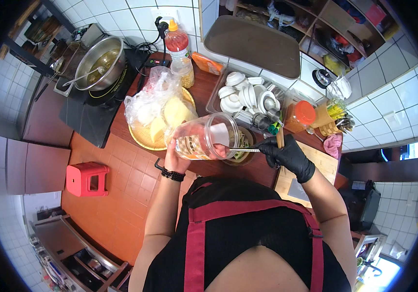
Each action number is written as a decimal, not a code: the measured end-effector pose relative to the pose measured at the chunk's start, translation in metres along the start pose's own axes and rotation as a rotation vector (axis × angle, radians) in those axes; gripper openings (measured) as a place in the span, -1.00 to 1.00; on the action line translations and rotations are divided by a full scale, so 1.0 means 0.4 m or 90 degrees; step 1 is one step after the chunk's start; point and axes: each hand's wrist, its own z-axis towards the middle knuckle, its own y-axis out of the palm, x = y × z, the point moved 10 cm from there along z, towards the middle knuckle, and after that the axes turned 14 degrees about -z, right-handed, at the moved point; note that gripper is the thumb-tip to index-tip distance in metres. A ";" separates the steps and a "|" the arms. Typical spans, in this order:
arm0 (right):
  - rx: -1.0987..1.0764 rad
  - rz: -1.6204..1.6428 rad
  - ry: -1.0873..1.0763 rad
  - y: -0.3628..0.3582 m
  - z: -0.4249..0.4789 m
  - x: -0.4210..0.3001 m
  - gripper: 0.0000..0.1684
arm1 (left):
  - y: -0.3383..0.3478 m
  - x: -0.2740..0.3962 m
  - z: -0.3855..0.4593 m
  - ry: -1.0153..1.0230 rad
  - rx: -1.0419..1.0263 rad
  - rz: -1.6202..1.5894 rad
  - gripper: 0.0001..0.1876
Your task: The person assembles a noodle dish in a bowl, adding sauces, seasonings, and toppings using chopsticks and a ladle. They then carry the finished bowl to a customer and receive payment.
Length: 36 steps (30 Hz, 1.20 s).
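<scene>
My left hand (pixel 177 157), bare with a dark bead bracelet, holds a clear plastic jar (pixel 201 127) by its lower end. The jar lies tilted with its mouth facing right, and a printed label covers part of its side. Inside it are pinkish-red contents. In a black glove, my right hand (pixel 290 158) grips a metal spoon (pixel 243 149) that reaches into the jar's mouth. A wooden handle (pixel 280 138) also stands up at that hand; its other end is hidden. Partly behind the jar sits a round bowl (pixel 247 160) with green shredded food.
Left of the jar, a yellow woven tray (pixel 136 140) carries pale yellow pieces and plastic bags. A clear bin (pixel 214 98) of white dishes and metal cups stands behind. A wooden cutting board (pixel 320 160) lies right. A steel pot (pixel 116 69) with a ladle sits on a cooker.
</scene>
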 end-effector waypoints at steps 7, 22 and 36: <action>0.048 0.100 0.109 -0.044 0.032 0.089 -0.82 | -0.048 -0.052 -0.011 -0.055 0.023 -0.038 -0.41; 0.271 -0.566 -0.245 0.012 0.033 0.211 -0.61 | -0.107 0.010 -0.034 -0.039 0.046 0.018 -0.29; 0.222 -0.427 -0.374 0.048 0.072 -0.093 -0.49 | -0.085 -0.066 0.031 -0.128 0.009 -0.038 -0.32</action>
